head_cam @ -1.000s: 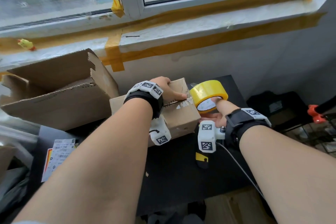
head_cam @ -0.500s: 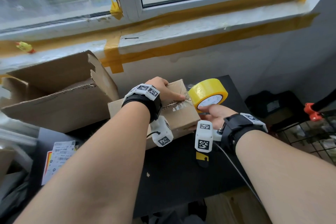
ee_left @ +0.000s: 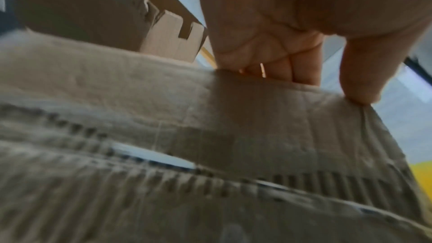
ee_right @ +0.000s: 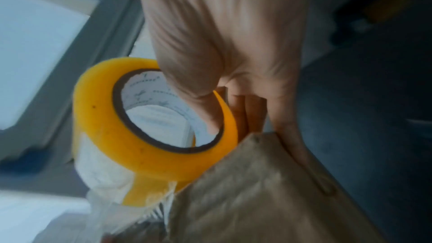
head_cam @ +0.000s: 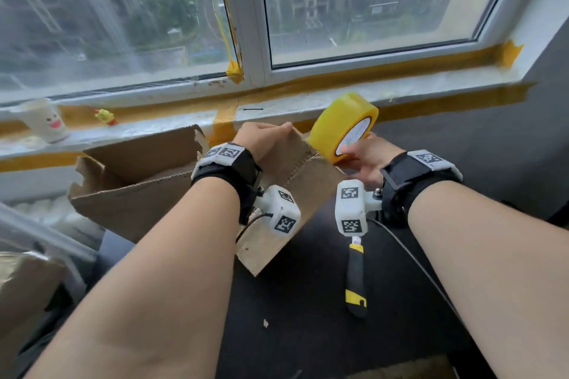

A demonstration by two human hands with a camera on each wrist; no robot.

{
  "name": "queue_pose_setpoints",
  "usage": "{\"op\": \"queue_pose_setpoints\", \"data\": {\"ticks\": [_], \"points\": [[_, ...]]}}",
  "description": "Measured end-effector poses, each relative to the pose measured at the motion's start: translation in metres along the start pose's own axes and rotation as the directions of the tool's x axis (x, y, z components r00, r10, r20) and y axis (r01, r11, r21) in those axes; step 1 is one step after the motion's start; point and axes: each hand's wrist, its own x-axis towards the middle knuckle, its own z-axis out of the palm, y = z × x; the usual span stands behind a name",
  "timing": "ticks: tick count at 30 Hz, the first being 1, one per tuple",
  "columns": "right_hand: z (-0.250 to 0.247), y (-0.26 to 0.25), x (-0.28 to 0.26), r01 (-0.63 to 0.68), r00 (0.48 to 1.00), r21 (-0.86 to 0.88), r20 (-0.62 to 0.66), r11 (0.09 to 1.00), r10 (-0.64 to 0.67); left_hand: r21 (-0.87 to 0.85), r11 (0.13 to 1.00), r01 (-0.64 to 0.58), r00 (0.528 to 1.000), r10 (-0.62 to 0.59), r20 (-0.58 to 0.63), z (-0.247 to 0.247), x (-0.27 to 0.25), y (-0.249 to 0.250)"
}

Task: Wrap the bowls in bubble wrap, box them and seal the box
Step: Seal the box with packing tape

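Observation:
A small closed cardboard box (head_cam: 295, 181) stands tilted up on the black table (head_cam: 308, 317). My left hand (head_cam: 264, 138) grips its raised far edge; in the left wrist view the fingers (ee_left: 280, 69) curl over that edge and the thumb (ee_left: 357, 84) presses the near face of the box (ee_left: 210, 136). My right hand (head_cam: 360, 157) holds a yellow tape roll (head_cam: 343, 126) at the box's upper right corner. The thumb (ee_right: 194, 88) sits inside the core of the tape roll (ee_right: 149, 136), and a clear strip runs down to the box (ee_right: 257, 200). No bowls show.
A large open cardboard box (head_cam: 138, 181) lies to the left, against the small one. On the table under my right wrist lies a black and yellow utility knife (head_cam: 355, 280). A white cup (head_cam: 46, 124) and a small yellow toy (head_cam: 106, 116) stand on the windowsill.
The small box has been tipped up from lying flat, my left hand now gripping its raised edge. The tape roll has risen to the box's upper corner. The head view has tilted upward.

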Motion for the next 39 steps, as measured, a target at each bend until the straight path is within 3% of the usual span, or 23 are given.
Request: {"op": "queue_pose_setpoints", "data": {"ticks": [4,8,12,14,18,22,28,35,39], "points": [[0.02,-0.034,-0.017,0.215,0.976,-0.237,0.01,0.947,-0.219,-0.238,0.971,-0.025,0.996,0.003,-0.095,-0.015,0.0,-0.003],[0.039,-0.031,-0.027,0.304,0.948,-0.372,0.027,0.877,-0.317,-0.229,0.973,-0.017,0.994,-0.009,-0.11,-0.023,0.004,-0.019],[0.049,-0.019,-0.019,0.407,0.906,-0.502,0.118,0.763,-0.406,-0.194,0.98,0.034,0.999,-0.034,0.004,-0.033,-0.013,-0.019],[0.053,-0.016,-0.016,0.422,0.899,-0.549,0.149,0.722,-0.412,-0.229,0.971,0.068,0.996,-0.053,0.068,-0.038,-0.014,-0.026],[0.066,-0.013,-0.017,0.451,0.891,-0.492,0.293,0.744,-0.347,-0.196,0.973,0.123,0.982,-0.091,0.163,-0.052,-0.015,-0.043],[0.08,-0.007,-0.014,0.482,0.868,-0.529,0.398,0.699,-0.297,-0.227,0.964,0.137,0.978,-0.096,0.185,-0.061,-0.016,-0.061],[0.091,-0.004,-0.008,0.57,0.821,-0.629,0.411,0.529,-0.396,-0.251,0.952,0.176,0.969,-0.123,0.215,-0.066,-0.018,-0.083],[0.089,-0.013,-0.008,0.525,0.793,-0.79,0.32,0.317,-0.518,-0.171,0.974,0.147,0.965,-0.103,0.24,-0.068,-0.023,-0.081],[0.091,-0.015,-0.011,0.505,0.791,-0.814,0.301,0.289,-0.533,-0.163,0.982,0.1,0.926,-0.032,0.376,-0.067,-0.027,-0.08]]}}
